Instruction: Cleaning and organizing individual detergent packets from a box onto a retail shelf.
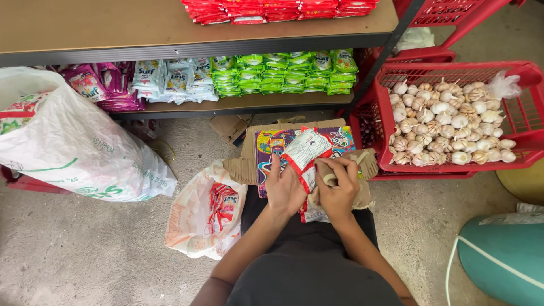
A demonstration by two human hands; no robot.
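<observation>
Both hands, left hand (283, 190) and right hand (339, 192), grip a sachet strip (305, 154) running diagonally upward-right.

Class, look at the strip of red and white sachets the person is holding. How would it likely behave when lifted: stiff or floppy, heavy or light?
Probably floppy: the strip of sachets bends and drapes between the left hand and right hand. Likely light for its size, since the packets look thin and flat. The glossy film may be a little slippery, so it could slide through loose fingers.
</observation>
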